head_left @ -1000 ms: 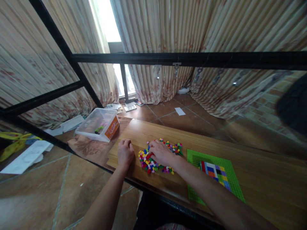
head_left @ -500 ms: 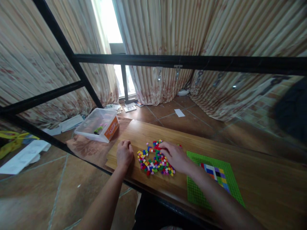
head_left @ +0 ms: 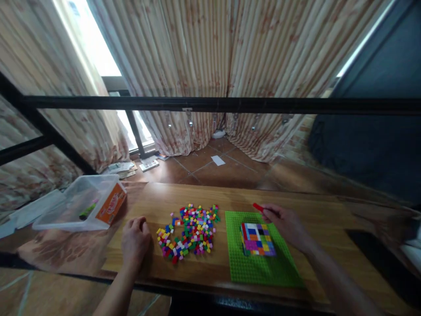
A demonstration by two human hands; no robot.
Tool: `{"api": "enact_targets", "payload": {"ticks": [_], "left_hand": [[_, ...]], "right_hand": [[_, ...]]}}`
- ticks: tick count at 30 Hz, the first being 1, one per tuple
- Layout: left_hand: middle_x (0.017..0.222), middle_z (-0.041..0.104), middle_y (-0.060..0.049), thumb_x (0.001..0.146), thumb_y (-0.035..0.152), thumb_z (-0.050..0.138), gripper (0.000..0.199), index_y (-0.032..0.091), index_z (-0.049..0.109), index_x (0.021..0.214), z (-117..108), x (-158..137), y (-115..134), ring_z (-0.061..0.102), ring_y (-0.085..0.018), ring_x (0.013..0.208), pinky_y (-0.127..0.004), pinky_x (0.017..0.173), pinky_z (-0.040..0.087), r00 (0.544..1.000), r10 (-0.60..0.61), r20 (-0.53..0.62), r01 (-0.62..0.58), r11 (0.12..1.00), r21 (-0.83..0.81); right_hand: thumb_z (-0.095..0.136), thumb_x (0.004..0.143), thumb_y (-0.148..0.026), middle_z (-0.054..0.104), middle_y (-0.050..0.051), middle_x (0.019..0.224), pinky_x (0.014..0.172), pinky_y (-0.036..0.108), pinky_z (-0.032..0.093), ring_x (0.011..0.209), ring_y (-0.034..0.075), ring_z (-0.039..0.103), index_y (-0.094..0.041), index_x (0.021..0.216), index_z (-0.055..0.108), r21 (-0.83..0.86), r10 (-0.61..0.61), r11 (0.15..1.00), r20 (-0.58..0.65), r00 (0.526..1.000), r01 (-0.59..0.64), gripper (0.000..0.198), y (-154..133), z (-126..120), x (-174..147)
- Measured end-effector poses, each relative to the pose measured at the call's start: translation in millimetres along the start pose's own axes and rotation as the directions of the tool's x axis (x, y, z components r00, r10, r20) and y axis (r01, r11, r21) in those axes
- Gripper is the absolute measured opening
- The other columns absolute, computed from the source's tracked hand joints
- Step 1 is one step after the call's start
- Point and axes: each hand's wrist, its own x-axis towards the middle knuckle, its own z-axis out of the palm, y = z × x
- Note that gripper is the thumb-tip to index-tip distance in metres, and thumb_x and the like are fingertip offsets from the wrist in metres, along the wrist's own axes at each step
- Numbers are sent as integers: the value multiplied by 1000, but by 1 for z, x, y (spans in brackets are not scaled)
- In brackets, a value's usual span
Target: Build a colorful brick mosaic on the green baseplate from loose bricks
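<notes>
My right hand (head_left: 279,221) pinches a slim red plastic piece (head_left: 258,207), which sticks out to the left of the fingers. Hand and piece are over the back right part of a green studded baseplate (head_left: 263,272). On that plate sits a flat-topped block of multicoloured bricks (head_left: 258,239), just left of the hand. My left hand (head_left: 135,239) rests on the wooden table with its fingers curled; whatever they hold, if anything, is hidden. To its right lies a loose heap of small coloured bricks (head_left: 197,228).
A clear plastic box (head_left: 75,197) with an orange label stands left of the wooden table (head_left: 184,281). Behind the table runs a black metal bar (head_left: 210,105), with curtains (head_left: 204,52) beyond. At the right end lies a dark flat object (head_left: 378,259).
My right hand has moved from the brick heap rightward to the baseplate and now visibly holds the red piece. My left hand stays left of the heap. The camera view has turned right.
</notes>
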Motion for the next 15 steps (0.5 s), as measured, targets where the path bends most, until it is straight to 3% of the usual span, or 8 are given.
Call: {"api": "enact_targets", "payload": {"ticks": [3,8,12,15], "left_hand": [[107,63,-12,86,31,40,29,19,65,96,-2,3,-1,60,-28,100,-41,87,49,1000,-23,14,23,1000,12],[103,64,-12,83,32,45,29,18,66,97,-15,1,13,59,-30,100,-45,86,49,998,-51,-40,51,999,-17],[104,64,-10,82,37,50,29,19,66,98,-20,-11,68,58,-28,103,-45,94,46,983,64,-173,-94,981,-172],[101,67,-8,83,39,52,28,20,68,97,-12,-32,130,61,-23,98,-40,92,48,973,230,10,-197,852,-485]], "right_hand": [[46,90,-36,71,4,92,81,37,48,86,20,64,-22,94,68,-230,-127,963,76,989,142,26,0,6,-4],[44,93,-25,68,3,89,82,32,44,88,18,60,-23,90,68,-355,-212,892,214,954,278,25,-1,22,-8],[45,93,-21,68,4,90,84,33,42,90,19,58,-22,90,69,-414,-181,869,243,953,271,24,0,26,-9],[44,93,-22,69,4,91,84,33,41,90,19,58,-22,91,70,-424,-167,867,243,956,260,26,-2,25,-10]]}}
